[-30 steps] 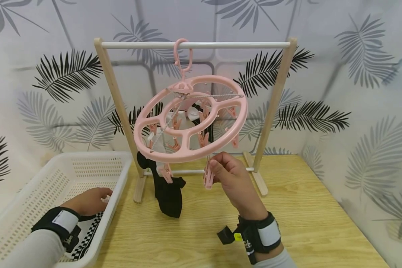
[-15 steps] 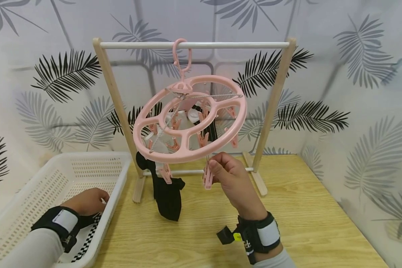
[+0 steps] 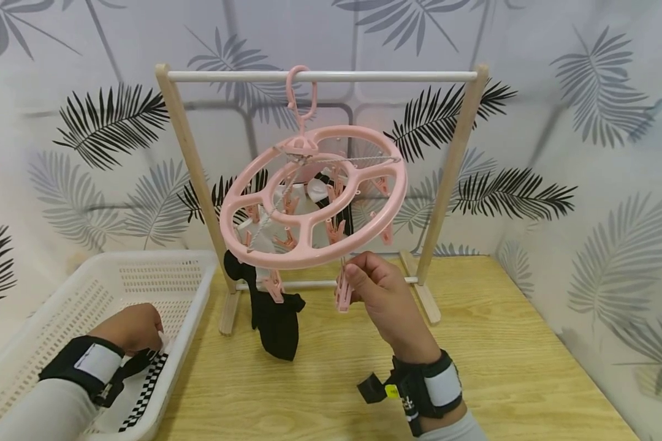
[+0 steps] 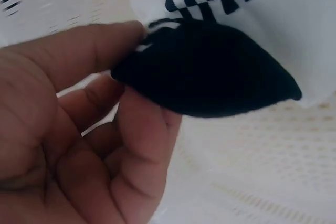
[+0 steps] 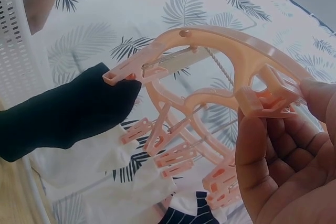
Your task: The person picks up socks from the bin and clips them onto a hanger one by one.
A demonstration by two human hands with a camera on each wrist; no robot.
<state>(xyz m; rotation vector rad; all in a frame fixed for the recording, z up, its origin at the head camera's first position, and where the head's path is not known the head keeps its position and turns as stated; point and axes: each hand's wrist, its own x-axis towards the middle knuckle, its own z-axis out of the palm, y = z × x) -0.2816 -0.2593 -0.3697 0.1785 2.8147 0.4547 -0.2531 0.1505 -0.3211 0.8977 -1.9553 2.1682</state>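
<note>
My left hand point(image 3: 132, 327) is inside the white basket, pinching the black end of a white sock point(image 4: 210, 72) with a black-and-white checkered band. In the left wrist view the thumb and fingers grip its edge. My right hand point(image 3: 388, 300) holds a pink clothespin point(image 3: 343, 294) under the front rim of a round pink drying hanger point(image 3: 278, 260). Thumb and fingers pinch this clothespin in the right wrist view. Left of it, a black sock point(image 3: 278, 331) hangs from another clip. White and striped black socks point(image 5: 189, 211) hang farther back.
The hanger hooks over the white bar point(image 3: 391, 76) of a wooden-legged rack point(image 3: 458, 147). The perforated basket point(image 3: 195, 306) stands at the left on the wooden table point(image 3: 502, 343). Behind is a leaf-patterned curtain point(image 3: 612, 184).
My left hand has shifted left, away from the basket's right wall, with the sock in its fingers. The right hand keeps its hold on the clothespin.
</note>
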